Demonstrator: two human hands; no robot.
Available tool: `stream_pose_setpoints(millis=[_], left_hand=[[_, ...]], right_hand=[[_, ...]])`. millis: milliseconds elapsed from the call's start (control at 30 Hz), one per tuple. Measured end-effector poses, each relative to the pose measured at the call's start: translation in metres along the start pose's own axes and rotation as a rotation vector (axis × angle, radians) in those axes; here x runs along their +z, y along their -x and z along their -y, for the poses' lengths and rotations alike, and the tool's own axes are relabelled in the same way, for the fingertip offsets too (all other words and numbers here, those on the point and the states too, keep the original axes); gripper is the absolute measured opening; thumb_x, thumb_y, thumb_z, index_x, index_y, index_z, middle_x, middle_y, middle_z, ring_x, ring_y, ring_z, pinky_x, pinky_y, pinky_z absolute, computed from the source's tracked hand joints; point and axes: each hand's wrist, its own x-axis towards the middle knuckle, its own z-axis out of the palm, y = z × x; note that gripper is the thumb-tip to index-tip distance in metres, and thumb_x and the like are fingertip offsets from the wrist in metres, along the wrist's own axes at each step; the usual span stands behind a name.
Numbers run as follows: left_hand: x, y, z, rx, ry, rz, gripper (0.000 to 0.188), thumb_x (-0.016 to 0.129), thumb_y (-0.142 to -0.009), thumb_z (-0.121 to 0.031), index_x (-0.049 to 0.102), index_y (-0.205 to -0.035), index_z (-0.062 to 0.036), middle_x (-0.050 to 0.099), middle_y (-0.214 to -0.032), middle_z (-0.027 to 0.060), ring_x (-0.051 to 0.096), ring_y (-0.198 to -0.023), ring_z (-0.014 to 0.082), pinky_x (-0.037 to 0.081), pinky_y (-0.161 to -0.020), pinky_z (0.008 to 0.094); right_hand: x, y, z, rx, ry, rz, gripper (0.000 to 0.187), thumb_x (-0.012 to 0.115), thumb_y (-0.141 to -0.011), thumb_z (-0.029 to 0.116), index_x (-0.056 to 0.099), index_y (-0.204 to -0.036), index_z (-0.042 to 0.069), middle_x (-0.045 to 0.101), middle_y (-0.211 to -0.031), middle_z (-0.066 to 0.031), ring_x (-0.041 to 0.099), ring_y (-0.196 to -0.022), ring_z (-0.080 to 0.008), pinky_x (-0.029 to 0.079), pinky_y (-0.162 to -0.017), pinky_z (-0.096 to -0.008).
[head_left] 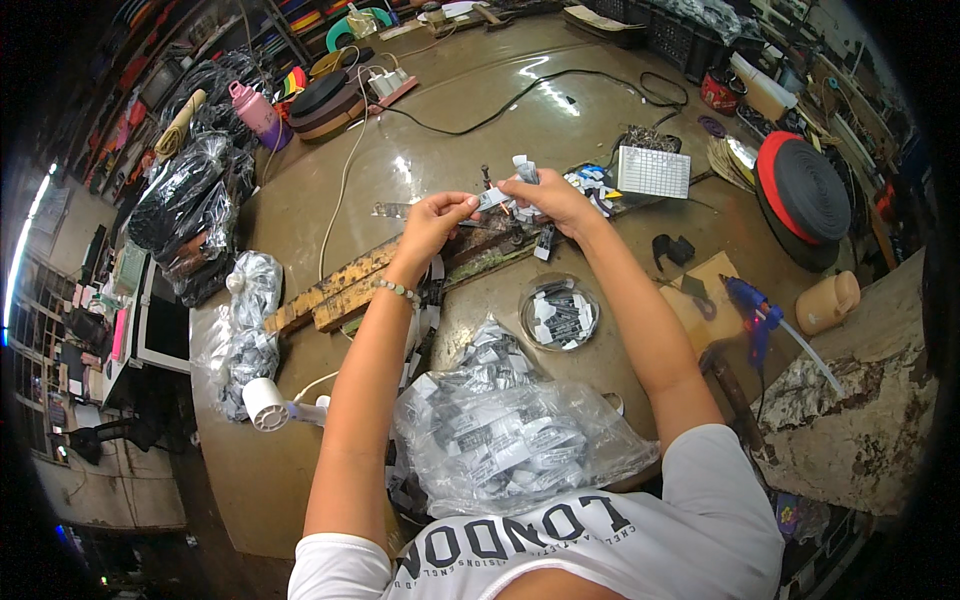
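Note:
Between my two hands, a narrow grey-and-white label strip (493, 197) is held over a dark worn bar. My left hand (445, 222) pinches its left end with closed fingers. My right hand (552, 198) closes on its other end, and a folded piece of the strip (524, 168) sticks up above the fingers. Beneath the hands run yellow, worn wooden bars (345, 290). A pile of small loose labels (595, 185) lies just beyond my right hand. Nearer to me, a round clear container (560, 315) holds cut labels, and a clear plastic bag (520, 440) is full of labels.
A blue glue gun (750, 300) and a tan cup (828, 297) stand at right, below black and red webbing rolls (800, 190). A white gridded block (653, 172) sits past the labels. A power strip (390, 88), cables and a pink bottle (258, 112) occupy the far left.

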Motion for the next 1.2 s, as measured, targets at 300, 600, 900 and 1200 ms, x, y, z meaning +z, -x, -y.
stream_pose_setpoints(millis=[300, 600, 900, 1200], left_hand=[[0.004, -0.005, 0.007, -0.016, -0.079, -0.061, 0.02, 0.064, -0.082, -0.02, 0.065, -0.092, -0.0024, 0.065, -0.072, -0.0007, 0.04, -0.048, 0.0008, 0.028, -0.042, 0.0167], [0.005, -0.004, 0.008, 0.014, -0.164, -0.101, 0.022, 0.065, -0.082, -0.021, 0.065, -0.092, -0.0008, 0.064, -0.07, -0.0001, 0.039, -0.046, 0.0012, 0.028, -0.041, 0.0166], [0.012, 0.005, -0.02, 0.107, -0.047, -0.065, 0.024, 0.063, -0.083, -0.021, 0.064, -0.094, -0.0003, 0.064, -0.072, 0.0006, 0.042, -0.05, 0.0012, 0.03, -0.044, 0.0165], [-0.006, 0.007, -0.012, 0.001, -0.14, -0.044, 0.026, 0.066, -0.081, -0.02, 0.065, -0.097, 0.001, 0.065, -0.073, 0.0009, 0.04, -0.05, 0.0016, 0.03, -0.045, 0.0166]], right_hand=[[-0.002, -0.005, -0.014, -0.067, 0.04, -0.024, 0.021, 0.068, -0.078, 0.024, 0.063, -0.083, 0.004, 0.057, -0.074, 0.0005, 0.048, -0.068, -0.0076, 0.037, -0.063, -0.0222], [-0.009, -0.008, -0.02, -0.115, 0.083, -0.09, 0.021, 0.07, -0.076, 0.021, 0.065, -0.084, 0.002, 0.06, -0.073, -0.0013, 0.05, -0.064, -0.0085, 0.039, -0.061, -0.0232], [-0.003, 0.009, 0.023, -0.101, 0.16, -0.019, 0.029, 0.072, -0.075, 0.033, 0.063, -0.08, 0.005, 0.054, -0.068, 0.0033, 0.045, -0.06, -0.0054, 0.035, -0.055, -0.0212], [-0.034, 0.001, 0.009, 0.017, -0.046, -0.125, 0.029, 0.077, -0.067, 0.027, 0.062, -0.081, 0.008, 0.055, -0.073, 0.001, 0.051, -0.064, -0.0103, 0.039, -0.055, -0.0232]])
